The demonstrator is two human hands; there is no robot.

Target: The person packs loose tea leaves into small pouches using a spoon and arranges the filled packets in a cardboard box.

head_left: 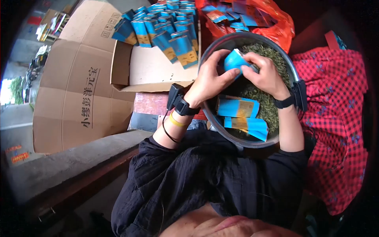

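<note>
Above a round grey basin (231,139), both of my hands are closed around a small blue paper packet (235,59). My left hand (213,75) grips its left side and lower edge with thumb and fingers. The fingers of my right hand (265,74) pinch the packet's right side near its top end. Dried green leaves (270,110) fill much of the basin. On the leaves, near the basin's front, lie a blue and gold packet (238,106) and more flat packets (248,125) partly overlapping. Whether the held packet contains anything is hidden.
Left of the basin, a shallow cardboard box (146,71) holds many upright blue and gold packets (173,29). A red plastic bag (280,25) with more packets stands behind. Red checked cloth (331,102) hangs at right; a large cardboard sheet (75,87) stands left.
</note>
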